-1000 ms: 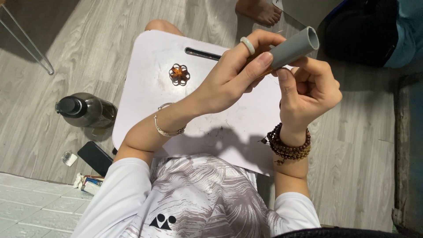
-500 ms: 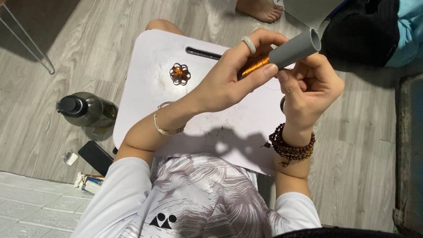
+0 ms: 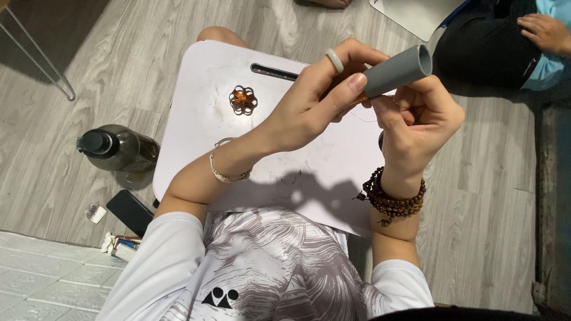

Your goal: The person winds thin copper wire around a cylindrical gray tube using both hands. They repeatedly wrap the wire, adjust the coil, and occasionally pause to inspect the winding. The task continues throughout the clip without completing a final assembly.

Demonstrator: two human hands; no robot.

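My left hand (image 3: pixel 315 104) grips a grey tube (image 3: pixel 397 71) above a white lap table (image 3: pixel 285 178); the thumb lies along the tube's near end. A thin orange piece (image 3: pixel 357 100) shows at that end, between the two hands. My right hand (image 3: pixel 416 128), with a dark bead bracelet on the wrist, pinches at the same end of the tube from below. A small amber flower-shaped ornament (image 3: pixel 243 99) lies on the table, left of both hands and apart from them.
A dark bottle (image 3: pixel 116 148) lies on the wooden floor at the left, with a black phone (image 3: pixel 129 211) and small packets near it. Another person's hand (image 3: pixel 544 32) and dark clothing are at the upper right. A metal leg (image 3: pixel 41 59) stands far left.
Both hands and the tube have stayed nearly in place. The orange piece that appeared between my fingers half a second ago is now mostly covered by my left thumb.
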